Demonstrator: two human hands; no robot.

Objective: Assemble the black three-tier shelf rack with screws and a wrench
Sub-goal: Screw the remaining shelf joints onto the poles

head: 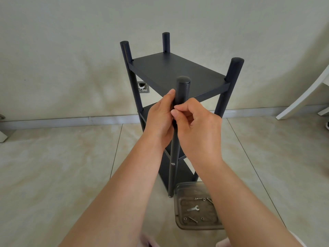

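Hardware lies nearest: a clear tray [179, 193] on the floor holds a small wrench [193, 208] and loose screws [193, 219]. Above it the left hand [160, 118] grasps the near post [181, 90] of the black rack [178, 72], while the right hand [195, 125] pinches something small against that post, likely a screw. The standing rack looks stiff and light, probably tippy; gripping a post near a shelf joint suits best.
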